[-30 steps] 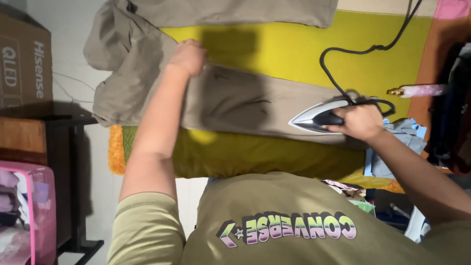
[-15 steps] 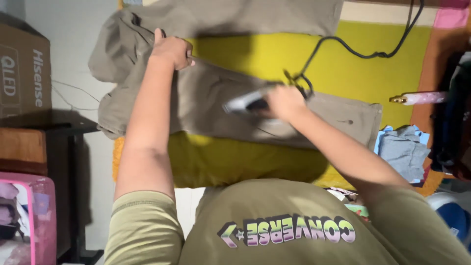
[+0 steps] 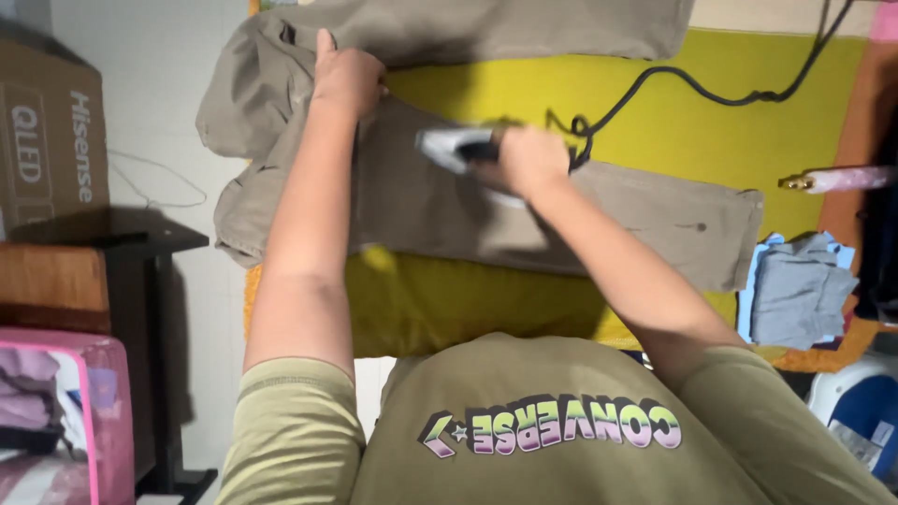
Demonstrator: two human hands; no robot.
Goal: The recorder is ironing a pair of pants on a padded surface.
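Grey-brown trousers [image 3: 645, 220] lie spread over a yellow cloth [image 3: 730, 140] on the ironing surface. My left hand [image 3: 344, 77] presses flat on the trousers near the waist end at the upper left. My right hand [image 3: 528, 159] grips the handle of a silver and black iron [image 3: 447, 148], which rests on the nearer trouser leg just right of my left arm. The iron is blurred from motion. Its black cord [image 3: 692, 86] trails up to the right across the yellow cloth.
A brown cardboard box [image 3: 47, 140] sits on a dark stand [image 3: 140, 281] at the left. A pink storage bin [image 3: 56, 411] is at the lower left. Folded blue-grey clothes [image 3: 800, 290] lie at the right, with a pink spray bottle [image 3: 842, 178] above them.
My right hand has slid the iron leftward along the trouser leg, from its right end toward the waist. My left hand has stayed pressed on the waist area.
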